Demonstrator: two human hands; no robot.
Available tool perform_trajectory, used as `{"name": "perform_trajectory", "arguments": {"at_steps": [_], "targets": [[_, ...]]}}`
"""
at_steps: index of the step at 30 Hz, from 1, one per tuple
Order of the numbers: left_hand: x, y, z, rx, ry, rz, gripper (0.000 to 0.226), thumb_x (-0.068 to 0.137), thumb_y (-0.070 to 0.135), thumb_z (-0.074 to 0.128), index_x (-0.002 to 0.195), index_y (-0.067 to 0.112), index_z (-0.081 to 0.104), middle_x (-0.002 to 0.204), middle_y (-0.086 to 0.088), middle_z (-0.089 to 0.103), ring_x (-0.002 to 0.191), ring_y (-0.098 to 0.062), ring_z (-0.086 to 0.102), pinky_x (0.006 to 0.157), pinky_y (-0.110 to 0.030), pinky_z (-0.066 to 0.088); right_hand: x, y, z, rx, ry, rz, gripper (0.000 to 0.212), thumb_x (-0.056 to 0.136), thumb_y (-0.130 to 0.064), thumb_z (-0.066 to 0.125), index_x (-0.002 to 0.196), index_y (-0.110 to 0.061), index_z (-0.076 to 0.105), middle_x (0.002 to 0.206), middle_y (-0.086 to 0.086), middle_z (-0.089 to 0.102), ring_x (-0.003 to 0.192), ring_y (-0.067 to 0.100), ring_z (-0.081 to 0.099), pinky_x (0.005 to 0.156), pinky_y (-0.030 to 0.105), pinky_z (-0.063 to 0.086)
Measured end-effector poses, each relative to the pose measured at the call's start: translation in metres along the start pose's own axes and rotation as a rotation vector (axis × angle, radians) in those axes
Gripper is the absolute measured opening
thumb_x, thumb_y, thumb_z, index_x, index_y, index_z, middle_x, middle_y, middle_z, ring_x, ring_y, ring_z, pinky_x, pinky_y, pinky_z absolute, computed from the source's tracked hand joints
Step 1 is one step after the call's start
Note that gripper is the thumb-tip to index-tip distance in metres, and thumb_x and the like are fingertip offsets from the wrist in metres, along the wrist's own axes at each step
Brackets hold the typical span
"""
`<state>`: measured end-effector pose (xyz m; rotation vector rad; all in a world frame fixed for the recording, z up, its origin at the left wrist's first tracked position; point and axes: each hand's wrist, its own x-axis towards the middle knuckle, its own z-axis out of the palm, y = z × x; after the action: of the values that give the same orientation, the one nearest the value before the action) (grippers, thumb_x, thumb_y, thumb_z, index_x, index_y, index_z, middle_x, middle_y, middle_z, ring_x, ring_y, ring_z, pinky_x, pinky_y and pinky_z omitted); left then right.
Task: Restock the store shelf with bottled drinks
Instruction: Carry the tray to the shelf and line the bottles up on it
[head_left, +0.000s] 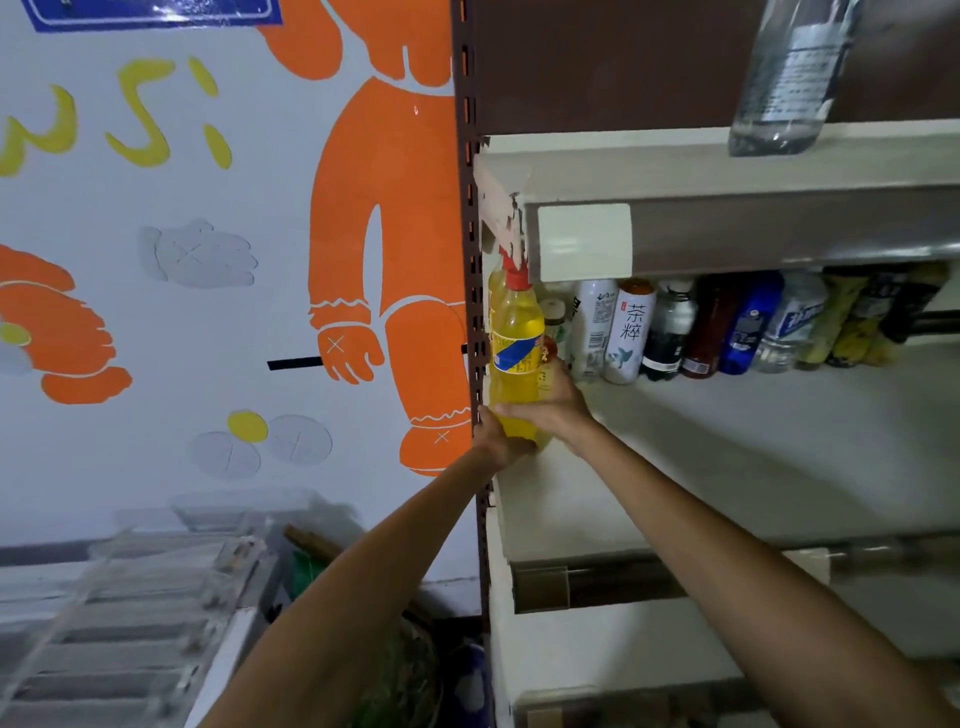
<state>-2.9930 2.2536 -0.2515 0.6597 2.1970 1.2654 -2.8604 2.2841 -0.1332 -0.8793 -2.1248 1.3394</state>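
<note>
Yellow red-capped drink bottle (517, 332): standing at the left end of the middle shelf (727, 441), being gripped low by left hand (498, 441) and right hand (558, 402), fingers curling round it. Probably feeling heavy, full and slick, so holding near the base.

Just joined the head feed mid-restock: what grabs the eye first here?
The bright yellow bottle with a red cap, gripped low by both the left hand and the right hand at the left end of the middle shelf. Behind it, a row of mixed bottles lines the back of that shelf. A big orange cartoon figure fills the wall to the left, and a clear bottle stands on the upper shelf.
</note>
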Motion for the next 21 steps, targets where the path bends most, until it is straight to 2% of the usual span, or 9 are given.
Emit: {"name": "perform_trajectory", "arguments": {"at_steps": [2, 4, 7, 9, 10, 14, 16, 18, 21], "targets": [[0.010, -0.013, 0.008, -0.029, 0.017, -0.026, 0.132, 0.029, 0.055, 0.079, 0.146, 0.017, 0.029, 0.144, -0.012, 0.046, 0.126, -0.031, 0.051, 0.099, -0.047, 0.049, -0.012, 0.011, -0.012, 0.001, 0.049, 0.008, 0.096, 0.062, -0.022, 0.091, 0.142, -0.017, 0.037, 0.128, -0.002, 0.054, 0.117, 0.015, 0.052, 0.096, 0.030, 0.046], [0.005, -0.013, 0.009, -0.048, 0.034, -0.086, 0.134, 0.028, 0.057, 0.079, 0.144, 0.010, 0.032, 0.136, -0.015, 0.052, 0.119, -0.035, 0.055, 0.094, -0.048, 0.052, -0.022, 0.020, -0.025, -0.052, 0.063, 0.004, 0.094, 0.068, -0.020, 0.087, 0.144, -0.016, 0.032, 0.124, -0.002, 0.050, 0.115, 0.014, 0.049, 0.090, 0.024, 0.042], [-0.043, 0.015, 0.006, 0.125, 0.096, -0.172, 0.094, 0.055, 0.054, 0.076, 0.132, 0.008, 0.048, 0.124, -0.013, 0.057, 0.109, -0.031, 0.059, 0.088, -0.039, 0.054, -0.044, 0.029, -0.057, -0.211, 0.117, -0.043, 0.099, 0.073, -0.030, 0.082, 0.151, -0.019, 0.021, 0.143, 0.007, 0.040, 0.132, 0.025, 0.039, 0.101, 0.032, 0.039], [-0.064, 0.025, 0.012, 0.265, 0.065, -0.176, 0.064, 0.077, 0.051, 0.061, 0.126, 0.012, 0.055, 0.120, -0.012, 0.059, 0.105, -0.030, 0.060, 0.090, -0.039, 0.053, -0.063, 0.037, -0.086, -0.373, 0.139, -0.100, 0.094, 0.081, -0.034, 0.074, 0.153, -0.019, 0.015, 0.151, 0.009, 0.030, 0.138, 0.028, 0.032, 0.107, 0.039, 0.036], [-0.072, 0.030, 0.018, 0.364, 0.067, -0.187, 0.062, 0.079, 0.050, 0.054, 0.127, 0.011, 0.056, 0.122, -0.014, 0.058, 0.109, -0.033, 0.059, 0.094, -0.042, 0.051, -0.074, 0.043, -0.104, -0.471, 0.154, -0.133, 0.090, 0.084, -0.036, 0.069, 0.153, -0.020, 0.015, 0.153, 0.009, 0.028, 0.139, 0.029, 0.030, 0.109, 0.042, 0.036], [-0.111, 0.069, 0.052, 0.651, 0.189, -0.266, 0.056, 0.089, 0.032, 0.051, 0.137, 0.003, 0.049, 0.142, -0.022, 0.044, 0.133, -0.042, 0.040, 0.109, -0.050, 0.036, -0.117, 0.080, -0.186, -0.792, 0.198, -0.117, 0.071, 0.095, -0.041, 0.052, 0.153, -0.017, 0.017, 0.158, 0.015, 0.020, 0.144, 0.032, 0.021, 0.115, 0.043, 0.026], [-0.146, 0.104, 0.084, 0.634, 0.265, -0.269, 0.052, 0.099, 0.022, 0.036, 0.147, 0.000, 0.034, 0.152, -0.023, 0.030, 0.142, -0.040, 0.024, 0.116, -0.048, 0.022, -0.140, 0.105, -0.227, -0.860, 0.229, -0.085, 0.066, 0.098, -0.040, 0.045, 0.153, -0.015, 0.019, 0.158, 0.016, 0.020, 0.143, 0.033, 0.021, 0.115, 0.041, 0.022], [-0.175, 0.134, 0.124, 0.606, 0.224, -0.185, 0.050, 0.103, 0.011, 0.021, 0.150, -0.005, 0.016, 0.157, -0.026, 0.013, 0.147, -0.038, 0.009, 0.120, -0.046, 0.006, -0.167, 0.132, -0.266, -0.907, 0.231, -0.044, 0.063, 0.098, -0.039, 0.044, 0.152, -0.015, 0.022, 0.157, 0.017, 0.021, 0.143, 0.034, 0.021, 0.116, 0.041, 0.020], [-0.200, 0.160, 0.194, 0.675, 0.195, -0.025, 0.055, 0.103, 0.024, 0.026, 0.153, 0.006, 0.012, 0.159, -0.024, 0.009, 0.147, -0.038, 0.006, 0.119, -0.048, 0.006, -0.209, 0.169, -0.322, -0.936, 0.269, 0.036, 0.062, 0.096, -0.037, 0.047, 0.150, -0.014, 0.026, 0.154, 0.018, 0.025, 0.141, 0.035, 0.023, 0.114, 0.042, 0.024]]}}
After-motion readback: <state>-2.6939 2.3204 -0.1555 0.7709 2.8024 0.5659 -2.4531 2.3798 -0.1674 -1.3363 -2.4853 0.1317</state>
